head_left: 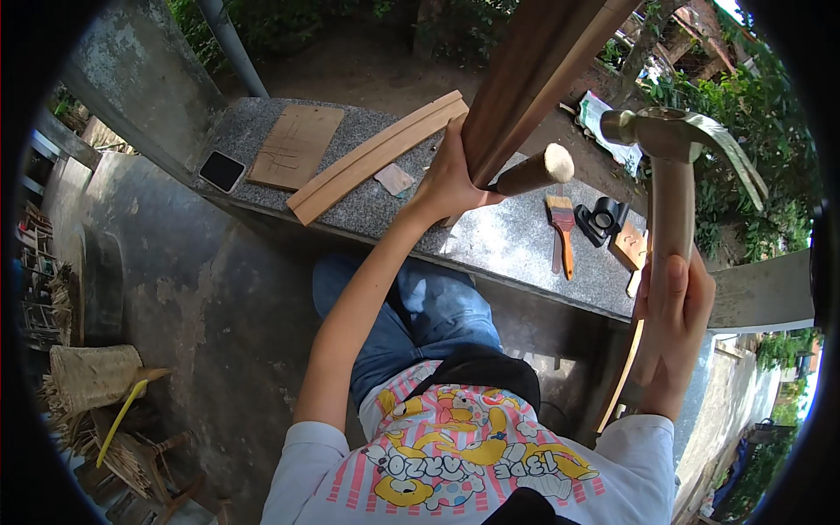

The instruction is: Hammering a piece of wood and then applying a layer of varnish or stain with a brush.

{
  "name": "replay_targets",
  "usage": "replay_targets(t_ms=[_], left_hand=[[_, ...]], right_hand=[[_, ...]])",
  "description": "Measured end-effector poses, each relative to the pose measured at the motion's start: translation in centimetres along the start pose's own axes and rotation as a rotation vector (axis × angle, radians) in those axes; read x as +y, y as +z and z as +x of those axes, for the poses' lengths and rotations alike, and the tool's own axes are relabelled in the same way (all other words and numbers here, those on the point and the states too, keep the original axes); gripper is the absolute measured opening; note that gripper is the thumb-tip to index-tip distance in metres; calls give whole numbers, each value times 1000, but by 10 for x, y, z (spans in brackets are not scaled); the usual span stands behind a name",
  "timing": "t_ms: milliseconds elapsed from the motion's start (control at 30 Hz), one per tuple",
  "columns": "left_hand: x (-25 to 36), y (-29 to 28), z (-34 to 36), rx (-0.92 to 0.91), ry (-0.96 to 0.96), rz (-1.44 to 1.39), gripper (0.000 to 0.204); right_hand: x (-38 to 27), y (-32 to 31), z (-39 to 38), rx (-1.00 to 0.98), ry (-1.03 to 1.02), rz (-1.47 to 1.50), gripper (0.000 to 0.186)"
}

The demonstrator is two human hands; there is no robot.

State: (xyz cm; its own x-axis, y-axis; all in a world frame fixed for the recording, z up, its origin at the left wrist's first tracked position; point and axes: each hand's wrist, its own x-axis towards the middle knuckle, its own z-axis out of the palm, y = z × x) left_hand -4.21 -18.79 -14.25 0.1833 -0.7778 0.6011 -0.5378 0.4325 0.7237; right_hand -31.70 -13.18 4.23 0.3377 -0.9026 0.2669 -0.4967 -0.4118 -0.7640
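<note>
A claw hammer [672, 179] is being held upright close to the camera in the right hand [675, 302], the fingers being wrapped around its handle and the thumb being laid along it. The hammer's face is being kept apart from a round wooden tool handle [529, 172], whose pale end is being turned up toward the view. The dark collar of that handle is being met by the thumb of the left hand [444, 179], which is being pressed to the side of a dark brown wooden beam [538, 79]. How the left fingers are being closed cannot be told, as they are being partly hidden by the beam.

Beyond the knees, a speckled stone bench [490, 229] is being occupied by a paintbrush [562, 229], a black device [602, 219] and a small wooden block [628, 248] on the right; on the left, a curved wooden strip [376, 159], a flat board [297, 144] and a dark-screened phone [221, 171] are being supported. Farther off, the ground is being bordered by green plants [766, 96].
</note>
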Motion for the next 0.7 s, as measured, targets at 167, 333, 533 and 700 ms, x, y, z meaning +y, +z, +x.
replay_targets(t_ms=[167, 333, 533, 700], left_hand=[[-5, 8, 10, 17, -47, -55, 120], [-10, -2, 0, -8, -88, -71, 120], [-3, -3, 1, 11, -65, -45, 123], [2, 0, 4, 3, -64, -54, 123]], right_hand=[[1, -17, 4, 377, -200, 334, 65], [21, 18, 5, -179, -50, -100, 47], [2, -2, 5, 158, -126, 190, 56], [18, 12, 3, 161, -279, 209, 60]])
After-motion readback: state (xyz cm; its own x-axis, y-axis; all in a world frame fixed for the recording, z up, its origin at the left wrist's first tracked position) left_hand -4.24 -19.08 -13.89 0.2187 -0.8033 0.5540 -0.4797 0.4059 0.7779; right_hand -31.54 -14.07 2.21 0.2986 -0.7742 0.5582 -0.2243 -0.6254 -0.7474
